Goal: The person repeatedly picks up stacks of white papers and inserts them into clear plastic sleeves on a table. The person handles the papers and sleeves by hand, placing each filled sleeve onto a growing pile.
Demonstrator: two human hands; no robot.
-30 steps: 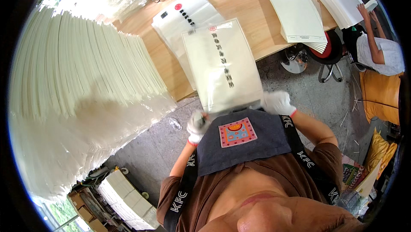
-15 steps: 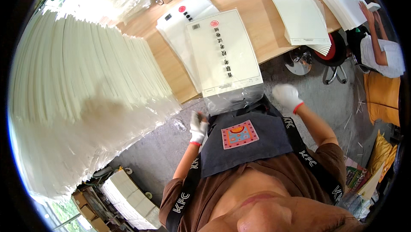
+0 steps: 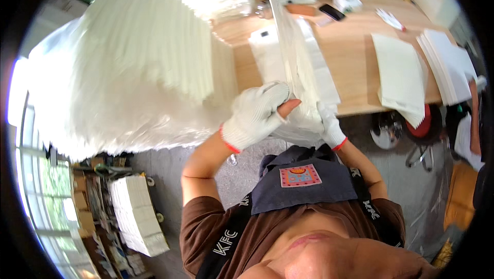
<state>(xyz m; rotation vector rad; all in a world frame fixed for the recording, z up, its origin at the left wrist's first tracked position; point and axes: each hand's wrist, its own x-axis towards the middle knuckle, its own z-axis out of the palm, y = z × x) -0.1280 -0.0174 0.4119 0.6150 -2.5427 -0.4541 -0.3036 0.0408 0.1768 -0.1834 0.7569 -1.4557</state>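
Note:
A large cream plastic envelope (image 3: 290,63) with a clear flap stands tilted up, nearly edge-on, at the table's near edge. My left hand (image 3: 254,114), in a white glove with a bare thumb tip, is closed on its left side near the lower end. On the opposite side, my gloved right hand (image 3: 330,126) grips the envelope's lower right part, its fingers partly hidden. Beneath and behind it, flat white envelopes (image 3: 324,68) lie on the wooden table (image 3: 355,93).
Tall piles of cream envelopes (image 3: 149,47) rise at the left. A metal mug (image 3: 264,9), brown block (image 3: 301,10), phone (image 3: 332,12) and glove (image 3: 390,19) lie farther back. Fanned sheets (image 3: 399,70) overhang a red stool (image 3: 424,124); a co-worker's hand (image 3: 473,89) touches another stack (image 3: 446,65).
The printed envelope lay flat half a second ago; now it is raised edge-on. Both hands have come from beside my lap and taken hold of it. The view has swung left.

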